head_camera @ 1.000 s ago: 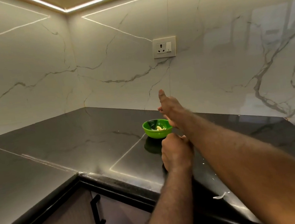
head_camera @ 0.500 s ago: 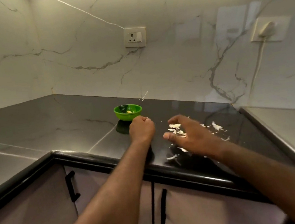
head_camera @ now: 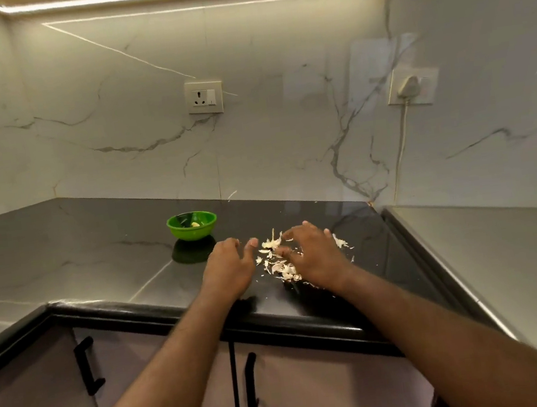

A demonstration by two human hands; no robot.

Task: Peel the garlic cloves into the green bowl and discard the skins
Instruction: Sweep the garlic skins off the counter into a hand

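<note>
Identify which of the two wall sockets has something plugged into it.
The right-hand socket, beyond the counter's corner: a white plug sits in it, its cord hanging down. The left-hand socket, above the green bowl, is empty.

Green bowl (head_camera: 193, 235): small, round, glossy, upright. Garlic clove (head_camera: 195, 224): pale, peeled, lying inside the bowl at its bottom. Skins (head_camera: 279, 264): whitish papery flakes, loosely scattered right of the bowl, not touching it.
</note>
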